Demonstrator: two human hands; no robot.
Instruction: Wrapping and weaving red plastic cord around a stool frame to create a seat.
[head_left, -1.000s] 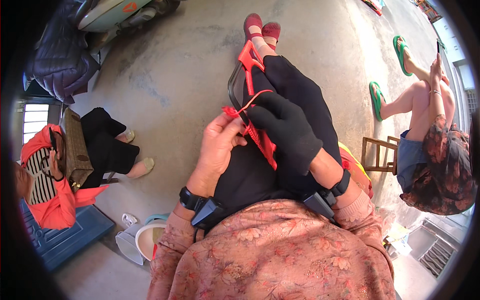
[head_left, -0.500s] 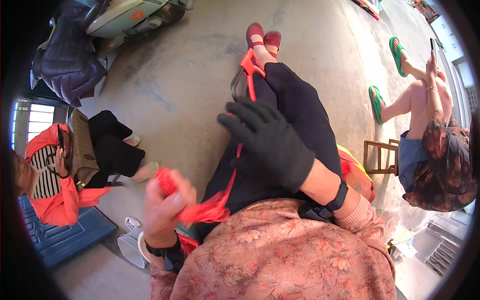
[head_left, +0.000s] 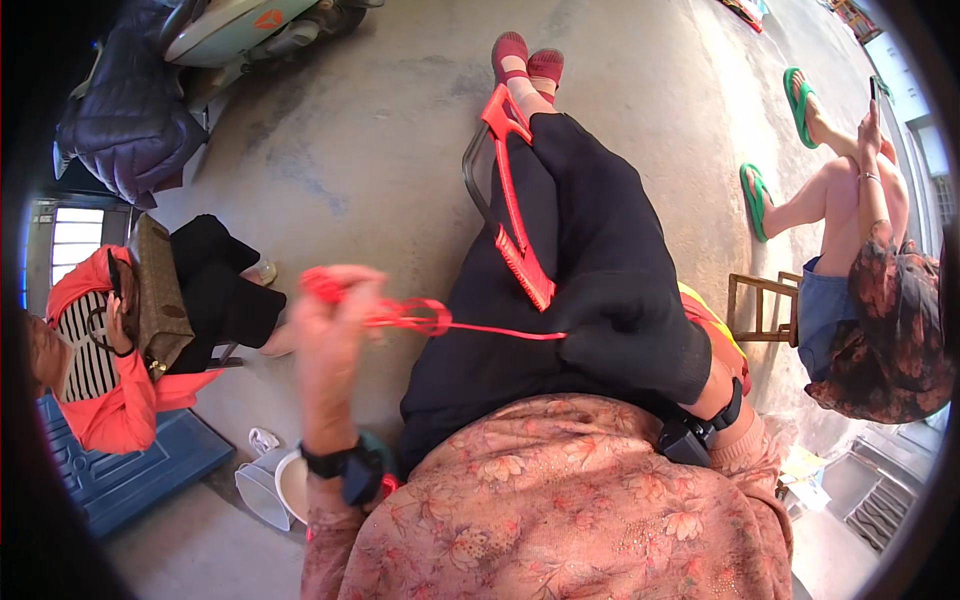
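Observation:
My bare left hand (head_left: 338,310), blurred, is closed round a bunch of red cord (head_left: 425,317) at the left of my lap. A single strand runs taut from its loops to my right hand (head_left: 630,335). That hand wears a black glove and lies over my right thigh, fingers curled where the strand ends; motion smears the fingertips. Along my legs rests a hacksaw-like frame (head_left: 471,170) with a red handle at its far end and a dark bent bar. Red cord is wound in close turns on its near end (head_left: 527,272). Neither hand touches the frame.
On the left sits a person in an orange jacket with a brown bag (head_left: 160,295); a motor scooter (head_left: 235,30) stands behind. Another person in green flip-flops (head_left: 755,200) sits at right by a wooden stool (head_left: 762,310). A white bucket (head_left: 293,485) is near my left forearm.
My right hand has come back from the frame toward my right hip, baring the wound cord. My left hand has moved up and slightly away. The strand now stretches sideways between them.

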